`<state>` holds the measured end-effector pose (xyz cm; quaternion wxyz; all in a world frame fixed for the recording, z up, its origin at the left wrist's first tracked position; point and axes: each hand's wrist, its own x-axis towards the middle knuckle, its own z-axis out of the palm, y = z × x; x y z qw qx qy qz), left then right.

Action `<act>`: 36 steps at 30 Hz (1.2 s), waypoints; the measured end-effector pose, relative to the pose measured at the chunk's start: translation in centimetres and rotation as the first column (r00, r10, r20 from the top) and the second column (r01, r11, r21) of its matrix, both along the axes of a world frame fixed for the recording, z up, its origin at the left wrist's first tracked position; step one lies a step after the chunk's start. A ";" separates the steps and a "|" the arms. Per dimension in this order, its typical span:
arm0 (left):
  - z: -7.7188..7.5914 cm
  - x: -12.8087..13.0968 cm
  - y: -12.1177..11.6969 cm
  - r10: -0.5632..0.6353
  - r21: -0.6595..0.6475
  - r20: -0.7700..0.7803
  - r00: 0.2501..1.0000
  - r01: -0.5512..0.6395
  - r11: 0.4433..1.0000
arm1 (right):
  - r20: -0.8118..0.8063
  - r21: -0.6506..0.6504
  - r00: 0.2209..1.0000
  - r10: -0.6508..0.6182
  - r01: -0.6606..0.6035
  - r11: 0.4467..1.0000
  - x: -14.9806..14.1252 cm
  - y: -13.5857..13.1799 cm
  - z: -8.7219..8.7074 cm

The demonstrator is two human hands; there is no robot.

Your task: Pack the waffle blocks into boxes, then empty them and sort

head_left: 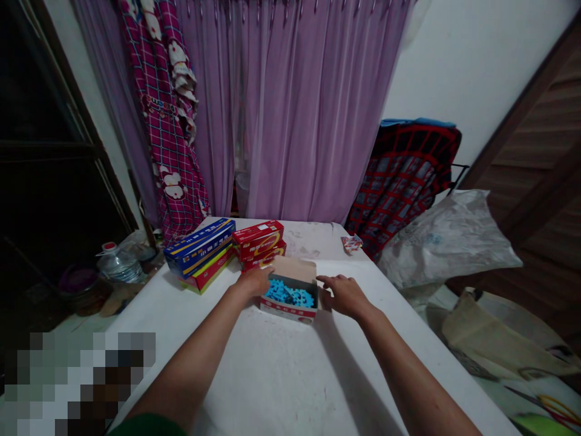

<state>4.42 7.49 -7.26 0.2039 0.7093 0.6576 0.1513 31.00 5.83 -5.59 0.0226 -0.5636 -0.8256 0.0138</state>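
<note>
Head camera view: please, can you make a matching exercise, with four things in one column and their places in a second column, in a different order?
Things:
1. Left hand
2. Right hand
3. Blue pieces
4. Red boxes

Places:
A. Inside the open box
B. Beside the right side of the open box
C. Stacked on the table, beyond the open box
D. On the left edge of the open box

Right pairs: 1-D, 2-B, 3-A, 4-C.
</note>
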 end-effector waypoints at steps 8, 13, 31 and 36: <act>0.1 -0.7 1.3 0.032 -0.310 0.193 0.981 0.030 0.950 | -0.319 -0.349 0.925 -0.207 0.088 0.933 -0.2 2.0 -2.2; 0.0 -1.0 1.6 0.097 -0.441 0.254 0.962 0.026 0.897 | -0.436 -0.651 0.781 -0.447 0.070 0.756 -0.8 2.7 -1.5; -0.4 2.4 -0.7 0.243 0.029 0.292 0.925 -0.262 0.965 | -0.598 -0.111 0.766 -0.236 0.213 0.971 -0.9 1.0 -3.0; -3.5 3.0 -4.9 0.320 0.107 0.320 0.892 -0.370 0.923 | -0.719 0.023 0.677 -0.159 0.251 0.968 -0.8 -3.7 -8.6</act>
